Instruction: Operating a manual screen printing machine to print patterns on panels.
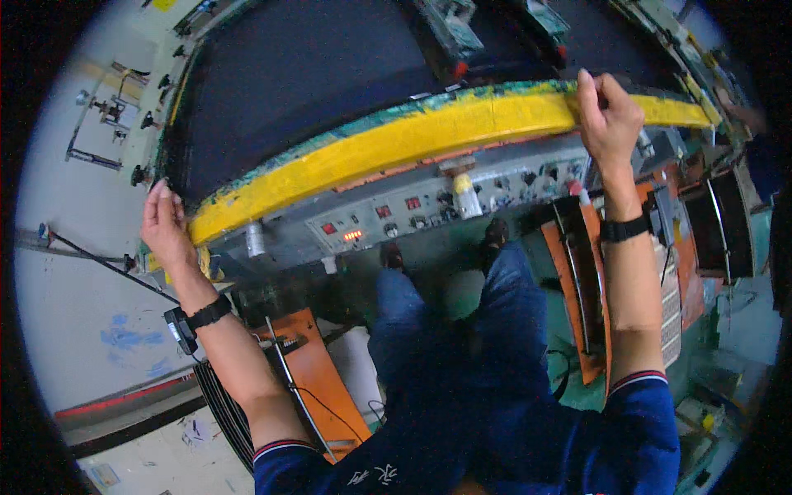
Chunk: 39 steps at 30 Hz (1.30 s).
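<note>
A large frame with a yellow front bar (355, 158) and a dark flat sheet or mesh (305, 70) inside it lies in front of me. My left hand (167, 227) is at the bar's left end, its fingers pressed together by the frame's corner. Whatever lies between those fingertips is too small to make out. Over the right part of the bar, my right hand (610, 124) is closed, thumb and forefinger curled at the bar's far edge. Its other fingers are folded, and what it pinches is hidden.
Below the bar runs a grey control panel (367, 227) with red switches, knobs and lit digits. Metal clamp arms (452, 37) reach over the dark surface. Orange boards (318, 371) stand beside my legs, more (569, 289) at the right. A black rod (99, 256) juts out at the left.
</note>
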{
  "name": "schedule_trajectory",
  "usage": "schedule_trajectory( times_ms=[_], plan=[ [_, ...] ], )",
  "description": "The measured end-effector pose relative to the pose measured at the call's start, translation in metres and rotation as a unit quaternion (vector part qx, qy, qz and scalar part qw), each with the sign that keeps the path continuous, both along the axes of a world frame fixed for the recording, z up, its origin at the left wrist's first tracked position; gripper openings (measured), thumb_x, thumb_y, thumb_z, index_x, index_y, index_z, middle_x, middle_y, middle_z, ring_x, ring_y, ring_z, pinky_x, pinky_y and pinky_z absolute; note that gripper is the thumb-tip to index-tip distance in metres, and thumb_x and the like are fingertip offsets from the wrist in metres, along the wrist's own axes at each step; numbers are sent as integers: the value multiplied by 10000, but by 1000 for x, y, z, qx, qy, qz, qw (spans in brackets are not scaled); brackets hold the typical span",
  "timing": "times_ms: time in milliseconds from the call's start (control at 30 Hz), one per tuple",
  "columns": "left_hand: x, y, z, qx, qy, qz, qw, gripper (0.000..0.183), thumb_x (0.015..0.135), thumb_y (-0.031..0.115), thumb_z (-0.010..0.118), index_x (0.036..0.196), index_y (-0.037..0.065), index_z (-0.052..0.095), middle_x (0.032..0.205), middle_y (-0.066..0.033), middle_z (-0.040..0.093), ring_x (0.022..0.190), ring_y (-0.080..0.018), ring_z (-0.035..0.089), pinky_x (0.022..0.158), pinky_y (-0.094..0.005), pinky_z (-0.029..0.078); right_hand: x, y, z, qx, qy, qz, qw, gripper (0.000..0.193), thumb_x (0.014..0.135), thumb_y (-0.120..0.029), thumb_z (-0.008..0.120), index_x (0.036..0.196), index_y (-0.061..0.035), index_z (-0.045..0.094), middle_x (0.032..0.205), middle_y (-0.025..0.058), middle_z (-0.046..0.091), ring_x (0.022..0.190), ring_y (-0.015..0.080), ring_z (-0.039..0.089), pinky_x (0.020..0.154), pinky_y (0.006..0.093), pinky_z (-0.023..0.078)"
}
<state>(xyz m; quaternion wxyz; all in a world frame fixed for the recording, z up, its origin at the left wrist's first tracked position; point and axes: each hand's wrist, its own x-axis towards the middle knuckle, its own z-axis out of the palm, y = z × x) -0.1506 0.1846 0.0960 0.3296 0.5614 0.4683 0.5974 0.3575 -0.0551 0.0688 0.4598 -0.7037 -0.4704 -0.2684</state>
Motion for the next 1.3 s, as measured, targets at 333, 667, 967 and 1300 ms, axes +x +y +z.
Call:
schedule_trajectory(
  times_ms=[333, 667, 967, 1300],
  plan=[
    [5, -3, -1, 7, 18, -11, 1000, 227, 905, 152, 616, 1099, 38, 647, 763, 32, 574, 598, -12, 437, 505, -152, 311, -4, 1, -2, 29, 4, 23, 999, 303, 842, -205, 657, 612, -43, 545, 520, 109, 483, 437, 211, 462, 446, 321, 358],
    [3, 0, -5, 10, -5, 0, 1000, 218, 903, 153, 626, 1094, 51, 647, 782, 44, 584, 630, -10, 459, 525, -147, 329, -5, 1, -2, 30, -8, 11, 999, 299, 833, -218, 659, 609, -48, 558, 523, 105, 498, 454, 243, 485, 449, 335, 370],
    [-1, 1, -4, 10, 14, -14, 1000, 219, 908, 155, 619, 1097, 47, 644, 799, 39, 587, 645, -9, 470, 528, -143, 331, -5, 1, -1, 27, -3, 10, 1000, 319, 828, -216, 659, 585, -55, 527, 521, 114, 489, 446, 269, 480, 441, 352, 362],
    [0, 0, -3, 5, 20, 0, 1000, 204, 912, 149, 599, 1087, 57, 647, 715, 45, 549, 558, -7, 411, 479, -148, 286, -4, 2, 4, 33, -44, 14, 998, 329, 813, -158, 654, 563, -51, 467, 522, 120, 454, 461, 291, 477, 440, 386, 339]
  ],
)
